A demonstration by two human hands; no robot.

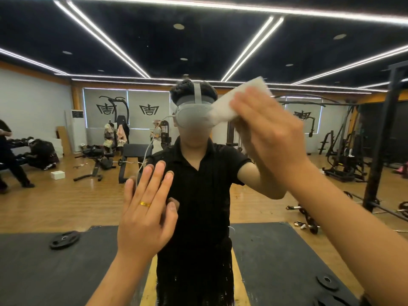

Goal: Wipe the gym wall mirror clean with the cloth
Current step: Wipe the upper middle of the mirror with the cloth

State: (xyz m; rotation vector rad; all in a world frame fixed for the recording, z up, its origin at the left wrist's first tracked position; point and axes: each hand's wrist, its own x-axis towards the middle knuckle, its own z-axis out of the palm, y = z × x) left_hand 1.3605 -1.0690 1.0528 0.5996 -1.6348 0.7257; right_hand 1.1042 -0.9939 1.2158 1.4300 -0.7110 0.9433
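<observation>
- Two hands up on the one mirror (66,206): left hand (145,215), right hand (271,133).
- One white cloth (229,100), under the right hand.
- One gold ring (145,204), left hand.
- Two black mats (33,272) reflected along the mirror's bottom edge.
- Three crest banners (149,109) on the far wall.
- One white box (57,175) on the floor.

The cloth (239,100) is white. A gold ring (145,204) bands the left hand (143,219). Reflected, the polo shirt (198,195) is black, the headset (194,117) pale grey, the ceiling (198,40) black with white light strips (106,38), the floor (66,202) honey-brown wood, the mats (55,272) black, split by a yellow stripe (150,283)
</observation>
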